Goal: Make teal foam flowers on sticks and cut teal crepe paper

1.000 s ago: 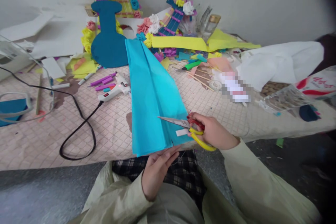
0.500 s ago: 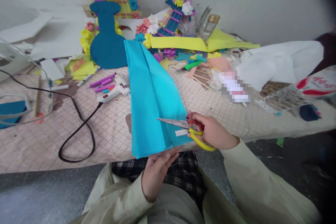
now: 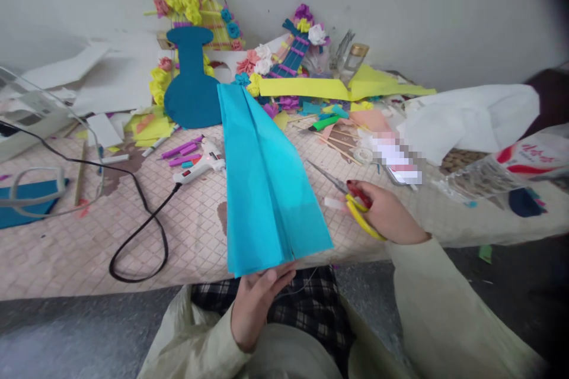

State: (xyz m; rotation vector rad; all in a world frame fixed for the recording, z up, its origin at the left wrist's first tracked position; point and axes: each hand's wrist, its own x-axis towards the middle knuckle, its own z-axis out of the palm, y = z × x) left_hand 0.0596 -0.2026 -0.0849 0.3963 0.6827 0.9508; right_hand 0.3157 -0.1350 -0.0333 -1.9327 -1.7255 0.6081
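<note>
A long folded piece of bright blue paper [image 3: 262,189] lies on the patterned tablecloth, its wide lower end at the table's front edge. My left hand [image 3: 260,302] grips that lower end from beneath, the thumb near the edge and the other fingers partly hidden under the paper. To the right of the paper, my right hand [image 3: 391,213] is closed round the handles of the scissors [image 3: 362,213], which have red and yellow grips. The blades point up and to the left, apart from the blue paper. A small white strip [image 3: 334,203] lies beside them.
A white glue gun [image 3: 198,169] with a looped black cord lies left of the paper. Behind stand a dark blue guitar-shaped cutout [image 3: 191,95] and paper flowers. A green-handled knife [image 3: 324,124], thin sticks, a phone and white cloth-like material lie to the right.
My right hand has moved right with the scissors, away from over the blue paper. The camera view has shifted slightly. My left hand stays at the paper's lower end.
</note>
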